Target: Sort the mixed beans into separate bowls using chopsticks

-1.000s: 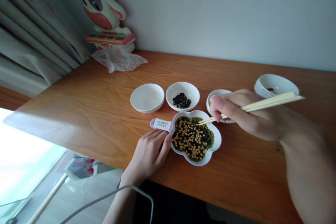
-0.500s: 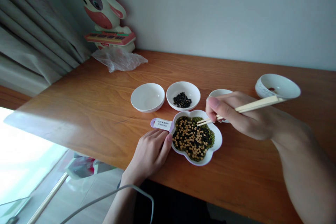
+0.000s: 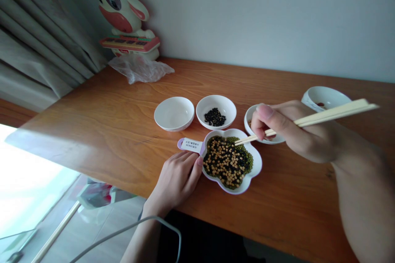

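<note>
A white flower-shaped dish near the table's front edge holds mixed yellow, green and black beans. My left hand rests flat on the table, fingers together, touching the dish's left rim. My right hand grips a pair of wooden chopsticks whose tips hover over the dish's upper right edge. Behind the dish stand three small white bowls: an empty bowl, a bowl with black beans, and a third bowl partly hidden by my right hand.
A white and purple label tag lies left of the dish. A further white bowl stands at the right. A cow figure and crumpled clear plastic sit at the back left by a curtain. A grey cable hangs below the table.
My right hand has lifted slightly and moved right with the chopsticks, the tips shifting toward the dish's upper right rim. The left hand has stayed put.
</note>
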A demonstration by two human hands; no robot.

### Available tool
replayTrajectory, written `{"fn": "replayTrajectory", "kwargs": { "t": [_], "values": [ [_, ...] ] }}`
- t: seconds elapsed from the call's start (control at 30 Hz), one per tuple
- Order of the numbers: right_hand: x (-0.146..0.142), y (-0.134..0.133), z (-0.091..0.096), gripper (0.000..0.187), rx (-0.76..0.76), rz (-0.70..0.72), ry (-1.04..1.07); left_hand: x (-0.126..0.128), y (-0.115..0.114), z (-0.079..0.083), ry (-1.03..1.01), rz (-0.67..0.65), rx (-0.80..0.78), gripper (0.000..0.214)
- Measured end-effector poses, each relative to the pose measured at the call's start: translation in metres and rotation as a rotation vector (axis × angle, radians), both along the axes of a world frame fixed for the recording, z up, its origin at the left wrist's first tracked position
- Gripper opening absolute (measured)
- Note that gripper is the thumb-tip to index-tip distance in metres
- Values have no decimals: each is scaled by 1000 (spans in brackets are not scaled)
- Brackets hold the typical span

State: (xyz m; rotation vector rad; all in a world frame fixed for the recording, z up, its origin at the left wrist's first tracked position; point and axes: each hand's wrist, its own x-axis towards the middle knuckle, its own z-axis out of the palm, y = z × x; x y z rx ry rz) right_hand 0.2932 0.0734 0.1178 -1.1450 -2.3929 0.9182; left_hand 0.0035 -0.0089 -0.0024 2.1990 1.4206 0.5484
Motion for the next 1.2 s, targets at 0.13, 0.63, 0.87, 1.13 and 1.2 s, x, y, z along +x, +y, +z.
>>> {"fn": "replayTrajectory", "kwargs": {
  "t": [0.13,0.63,0.87,1.13,1.2],
  "values": [
    [4,-1,2,57,-16,-12,-15,0,0,-1,-5,5,4,34],
    [-14,-2,-5,55,79,55,-110,-1,0,-1,-8,3,-20,32],
    [-17,-1,-5,53,96,69,-81,-1,0,0,-11,2,-21,32],
    [-15,-2,-4,56,115,67,-101,-1,0,-4,-13,-1,-30,33],
    [-14,-2,-4,57,109,61,-136,-1,0,-4,-13,-1,-34,34]
  ]
}}
